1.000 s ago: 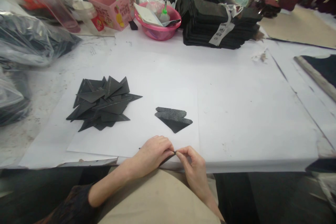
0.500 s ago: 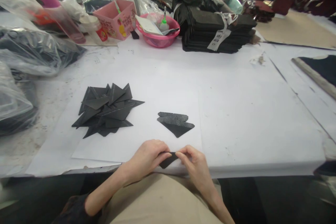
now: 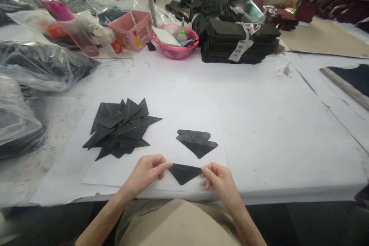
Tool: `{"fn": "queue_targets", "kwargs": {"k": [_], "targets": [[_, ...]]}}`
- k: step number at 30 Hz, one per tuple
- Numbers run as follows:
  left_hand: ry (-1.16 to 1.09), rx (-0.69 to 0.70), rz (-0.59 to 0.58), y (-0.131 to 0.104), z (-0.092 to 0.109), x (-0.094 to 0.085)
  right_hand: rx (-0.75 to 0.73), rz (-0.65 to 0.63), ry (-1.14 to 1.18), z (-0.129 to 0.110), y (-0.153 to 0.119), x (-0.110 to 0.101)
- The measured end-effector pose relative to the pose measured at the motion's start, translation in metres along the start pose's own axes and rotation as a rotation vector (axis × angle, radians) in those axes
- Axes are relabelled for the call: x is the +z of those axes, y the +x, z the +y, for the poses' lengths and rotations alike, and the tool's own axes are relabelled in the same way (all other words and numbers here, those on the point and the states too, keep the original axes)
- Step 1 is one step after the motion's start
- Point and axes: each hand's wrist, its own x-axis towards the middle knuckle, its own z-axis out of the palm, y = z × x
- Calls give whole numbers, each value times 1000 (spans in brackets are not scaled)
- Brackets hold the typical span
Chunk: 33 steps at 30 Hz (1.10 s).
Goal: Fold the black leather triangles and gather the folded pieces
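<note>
A black triangular piece (image 3: 183, 173) is stretched between my hands near the table's front edge, its long side up and its point toward me. My left hand (image 3: 152, 170) pinches its left corner, and my right hand (image 3: 216, 175) pinches the right corner. Just beyond it, a few black pieces (image 3: 197, 144) lie overlapping on white paper, with grey, rough-looking bands across them. To the left sits a heap of black triangular pieces (image 3: 121, 128), some with thin light lines.
Plastic-wrapped bundles (image 3: 43, 67) line the left side. Along the back stand a pink box (image 3: 134, 32), a pink basin (image 3: 175, 50) and a tagged black stack (image 3: 219, 44). Other people's arms show beyond. A dark panel (image 3: 353, 78) lies at the right.
My left hand has moved left along the held piece to its corner, so more of the piece shows between my hands. The whole view has shifted slightly, with the table lower in it.
</note>
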Motion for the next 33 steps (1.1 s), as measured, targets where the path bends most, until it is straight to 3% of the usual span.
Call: {"fn": "queue_targets", "kwargs": {"k": [10, 20, 24, 26, 28, 31, 33], "targets": [[-119, 21, -18, 0, -5, -3, 13, -26, -33, -6, 4, 3], [-42, 51, -32, -2, -13, 2, -30, -107, -253, -14, 5, 20], [-17, 55, 0, -5, -19, -9, -60, -152, -289, -16, 4, 15], [-66, 61, 82, -4, -22, -24, -86, -125, -350, -18, 4, 8], [-203, 62, 257, -3, -24, -44, -153, -24, -463, -20, 7, 1], [-522, 34, 565, -2, -26, -70, -368, 190, -647, -23, 17, -5], [-674, 10, 658, -2, -28, -75, -529, 319, -767, -24, 26, -4]]}}
